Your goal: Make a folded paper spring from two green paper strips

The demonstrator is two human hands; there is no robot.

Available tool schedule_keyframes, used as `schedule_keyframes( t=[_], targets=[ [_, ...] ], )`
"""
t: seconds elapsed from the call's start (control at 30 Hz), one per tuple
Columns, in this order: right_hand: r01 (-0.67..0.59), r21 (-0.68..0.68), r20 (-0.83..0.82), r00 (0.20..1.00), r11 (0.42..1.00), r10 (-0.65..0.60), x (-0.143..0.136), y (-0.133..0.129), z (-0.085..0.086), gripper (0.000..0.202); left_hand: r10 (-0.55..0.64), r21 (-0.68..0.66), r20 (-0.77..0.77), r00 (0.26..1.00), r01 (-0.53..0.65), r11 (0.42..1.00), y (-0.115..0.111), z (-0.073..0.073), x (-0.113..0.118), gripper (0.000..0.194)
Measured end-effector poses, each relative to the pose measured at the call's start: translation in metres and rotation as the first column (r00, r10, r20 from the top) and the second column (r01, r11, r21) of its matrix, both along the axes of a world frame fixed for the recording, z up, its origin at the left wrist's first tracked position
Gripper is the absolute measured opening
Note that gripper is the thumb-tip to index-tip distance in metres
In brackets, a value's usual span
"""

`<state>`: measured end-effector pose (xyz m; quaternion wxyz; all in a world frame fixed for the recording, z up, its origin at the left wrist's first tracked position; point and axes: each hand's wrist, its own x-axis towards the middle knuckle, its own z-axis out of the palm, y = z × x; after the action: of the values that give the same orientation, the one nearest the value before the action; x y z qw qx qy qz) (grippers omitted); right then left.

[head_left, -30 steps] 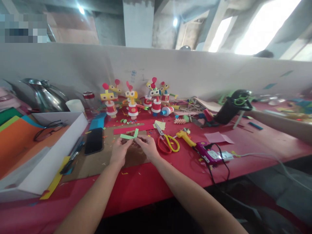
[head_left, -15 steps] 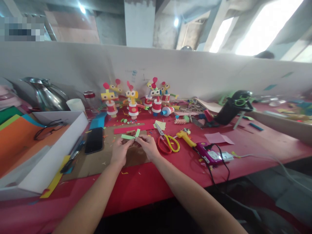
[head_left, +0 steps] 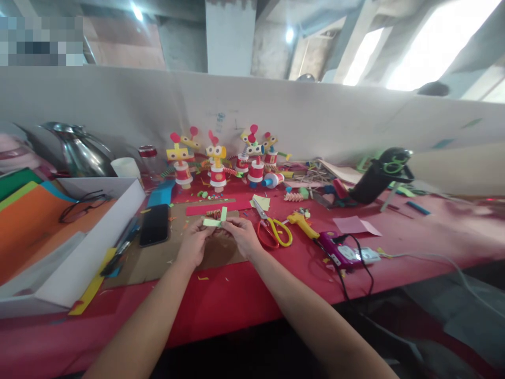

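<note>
Between my two hands is a pale green paper strip (head_left: 212, 223), with one end lying sideways and the other standing up at an angle. My left hand (head_left: 194, 243) pinches it from the left. The fingers of my right hand (head_left: 241, 234) are closed on it near the corner where the two lengths meet. Just behind the strip, a coiled paper spring (head_left: 214, 213) lies on the brown cardboard (head_left: 153, 266). Red-and-yellow-handled scissors (head_left: 272, 227) rest to the right of my right hand, their blades on a small pale yellow paper (head_left: 261, 202).
Several paper-cup figures (head_left: 218, 176) stand at the back. A white box (head_left: 90, 247) with coloured paper and glasses is at left, beside a phone (head_left: 154, 225). To the right are a yellow glue gun (head_left: 303, 225), a purple power strip (head_left: 335, 247) with cables and a black holder (head_left: 371, 181).
The sideways length of the green strip looks shorter, and its upright length stands straighter. Both hands stay close together on it. The view has shifted slightly.
</note>
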<state>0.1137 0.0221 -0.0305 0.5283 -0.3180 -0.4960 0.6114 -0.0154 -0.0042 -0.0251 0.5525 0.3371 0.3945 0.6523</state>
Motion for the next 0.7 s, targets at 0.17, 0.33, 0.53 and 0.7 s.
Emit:
schedule_keyframes(
  t=[0.17, 0.33, 0.53, 0.7],
  targets=[
    [-0.017, 0.032, 0.045, 0.999, 0.999, 0.016, -0.0005, -0.002, 0.002, 0.022, 0.003, -0.04, -0.019, 1.0, -0.004, 0.999, -0.0002, -0.0009, -0.0022, 0.031],
    [0.019, 0.07, 0.079, 0.997, 0.997, -0.024, -0.0016, -0.0018, 0.0006, 0.025, -0.021, -0.091, -0.048, 0.999, 0.016, 0.996, 0.0004, -0.0003, -0.0051, 0.034],
    [0.04, 0.109, 0.123, 0.991, 0.993, -0.053, -0.001, -0.0001, -0.0025, 0.022, -0.037, -0.097, 0.005, 0.999, 0.037, 0.995, 0.0016, -0.0007, -0.0065, 0.032],
    [0.015, 0.203, 0.174, 0.983, 0.979, -0.052, 0.0004, -0.0021, -0.0051, 0.022, -0.014, -0.11, 0.042, 0.999, 0.018, 0.994, 0.0032, -0.0008, -0.0064, 0.034]
  ],
)
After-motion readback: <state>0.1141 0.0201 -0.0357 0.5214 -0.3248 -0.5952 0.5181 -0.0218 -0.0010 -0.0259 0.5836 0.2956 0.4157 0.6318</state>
